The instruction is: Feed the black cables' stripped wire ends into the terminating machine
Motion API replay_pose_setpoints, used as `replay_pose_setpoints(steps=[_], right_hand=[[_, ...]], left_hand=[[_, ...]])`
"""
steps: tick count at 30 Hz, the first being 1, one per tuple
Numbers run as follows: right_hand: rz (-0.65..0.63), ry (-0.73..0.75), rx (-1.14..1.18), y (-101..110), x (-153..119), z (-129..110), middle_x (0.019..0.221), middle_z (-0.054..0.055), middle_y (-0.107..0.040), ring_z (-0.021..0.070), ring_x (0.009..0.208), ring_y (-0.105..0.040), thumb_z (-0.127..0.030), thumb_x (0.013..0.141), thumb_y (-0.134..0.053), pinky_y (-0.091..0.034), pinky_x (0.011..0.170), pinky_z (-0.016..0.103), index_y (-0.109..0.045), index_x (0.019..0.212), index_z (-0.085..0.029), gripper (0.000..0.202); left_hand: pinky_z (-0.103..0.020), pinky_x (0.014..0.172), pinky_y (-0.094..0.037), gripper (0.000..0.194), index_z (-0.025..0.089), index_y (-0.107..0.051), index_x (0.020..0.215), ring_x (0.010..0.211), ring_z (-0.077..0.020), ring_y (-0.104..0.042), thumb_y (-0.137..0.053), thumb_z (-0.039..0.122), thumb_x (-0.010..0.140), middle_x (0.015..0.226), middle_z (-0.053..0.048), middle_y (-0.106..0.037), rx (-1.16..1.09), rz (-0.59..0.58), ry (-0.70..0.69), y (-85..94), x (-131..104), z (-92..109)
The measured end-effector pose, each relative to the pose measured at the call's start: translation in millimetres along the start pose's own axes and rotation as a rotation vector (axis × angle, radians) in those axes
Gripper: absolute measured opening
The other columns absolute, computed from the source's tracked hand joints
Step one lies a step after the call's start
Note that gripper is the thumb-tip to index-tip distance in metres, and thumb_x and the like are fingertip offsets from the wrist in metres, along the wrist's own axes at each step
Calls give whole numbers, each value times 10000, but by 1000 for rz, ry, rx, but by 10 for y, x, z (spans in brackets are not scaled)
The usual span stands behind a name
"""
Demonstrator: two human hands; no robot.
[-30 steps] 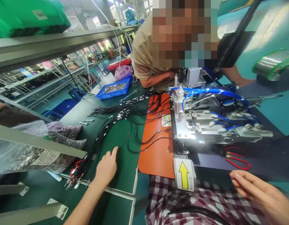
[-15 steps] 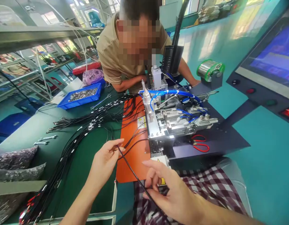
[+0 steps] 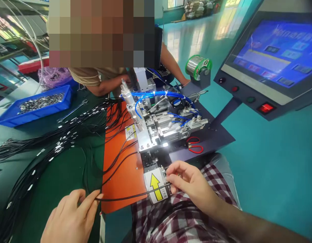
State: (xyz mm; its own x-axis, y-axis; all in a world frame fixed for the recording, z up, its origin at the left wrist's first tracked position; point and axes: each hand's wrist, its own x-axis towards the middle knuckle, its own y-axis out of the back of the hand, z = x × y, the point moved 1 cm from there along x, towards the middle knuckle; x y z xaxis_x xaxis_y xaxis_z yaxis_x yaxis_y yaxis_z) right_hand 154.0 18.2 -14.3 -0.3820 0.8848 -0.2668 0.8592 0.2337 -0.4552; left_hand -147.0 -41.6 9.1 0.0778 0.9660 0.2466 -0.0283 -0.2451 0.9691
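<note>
A thin black cable [image 3: 125, 198] runs between my two hands, low over the front of the orange plate [image 3: 118, 189]. My left hand [image 3: 72, 212] pinches it between thumb and fingers at the plate's left edge. The fingers of my right hand [image 3: 190, 180] are closed around its other end, in front of a white block with a yellow arrow [image 3: 153, 185]. Small coloured wire tips seem to show at those fingers. Just beyond stands a metal machine [image 3: 168, 128] with blue air tubes [image 3: 161, 94]. Other black cables lead into its left side.
Bundled black cables [image 3: 54, 148] lie across the green mat at left. Behind them is a blue tray [image 3: 34, 114] of small metal parts, beside a wrench [image 3: 72, 111]. Red-handled scissors [image 3: 196, 148], a solder spool [image 3: 198, 67] and a control screen [image 3: 277, 57] are rightward. Another person leans in opposite.
My left hand has moved down and left, and my right hand has gone up to the cable's end. The cable now lies nearly level. My view has turned right.
</note>
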Motion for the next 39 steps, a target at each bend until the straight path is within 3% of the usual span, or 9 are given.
replay_pose_setpoints(steps=[3,5,8,10,15,20,27,34,39], right_hand=[[-49,-40,23,-89,26,20,641,-52,-545,71,514,-533,-404,710,-752,-441,525,214,-564,766,-170,305],[-104,-65,35,-131,46,43,665,-51,-556,69,515,-537,-400,700,-763,-439,519,210,-566,784,-172,312],[-131,-40,28,-79,91,36,721,-22,-595,83,571,-564,-456,756,-709,-454,564,219,-595,843,-168,322],[-82,6,15,25,123,-2,763,3,-617,91,613,-579,-513,821,-618,-457,608,226,-619,877,-159,358],[-37,10,-82,166,156,-60,713,-6,-605,96,587,-549,-489,788,-665,-436,599,233,-621,814,-158,335],[-56,-15,-56,102,188,-10,659,-34,-569,86,543,-508,-424,754,-713,-418,556,227,-592,767,-168,283],[-3,-18,-71,194,240,-28,702,-10,-601,89,565,-525,-464,810,-642,-423,590,237,-622,805,-156,309],[-25,-9,-157,131,272,-32,688,-20,-584,96,566,-510,-428,776,-683,-407,567,233,-611,794,-164,275],[-2,16,-114,148,312,-6,705,-25,-589,85,567,-506,-398,828,-636,-417,591,228,-625,851,-172,228]], left_hand=[[-480,712,-422,308,266,-624,1073,958,-358,-576,-452,327,825,1037,-119,-639,56,-28,-163,3,46,321],[-443,806,-458,414,271,-486,1250,1039,-318,-578,-488,349,843,1138,-111,-632,-247,-121,-240,9,129,671],[-278,690,-499,335,276,-400,1263,810,-186,-635,-407,295,929,953,-44,-669,-751,-441,-136,-18,281,1137],[-237,630,-477,220,261,-458,1149,699,-153,-602,-368,283,950,835,-14,-641,-929,-512,-54,-48,359,1295],[-222,599,-440,103,244,-513,963,654,-141,-550,-417,265,933,777,4,-609,-1029,-500,33,-125,452,1326],[-234,644,-460,125,227,-579,966,718,-153,-586,-478,268,906,836,-15,-640,-1051,-471,54,-129,540,1400],[-210,581,-448,152,202,-630,889,660,-131,-573,-579,340,851,750,-2,-644,-1212,-442,282,-245,621,1406],[-190,549,-437,143,183,-632,856,624,-112,-570,-640,316,804,729,1,-639,-1323,-435,362,-291,659,1391],[-190,425,-352,204,151,-625,805,440,-77,-460,-599,353,816,616,4,-611,-1432,-542,469,-243,691,1399]])
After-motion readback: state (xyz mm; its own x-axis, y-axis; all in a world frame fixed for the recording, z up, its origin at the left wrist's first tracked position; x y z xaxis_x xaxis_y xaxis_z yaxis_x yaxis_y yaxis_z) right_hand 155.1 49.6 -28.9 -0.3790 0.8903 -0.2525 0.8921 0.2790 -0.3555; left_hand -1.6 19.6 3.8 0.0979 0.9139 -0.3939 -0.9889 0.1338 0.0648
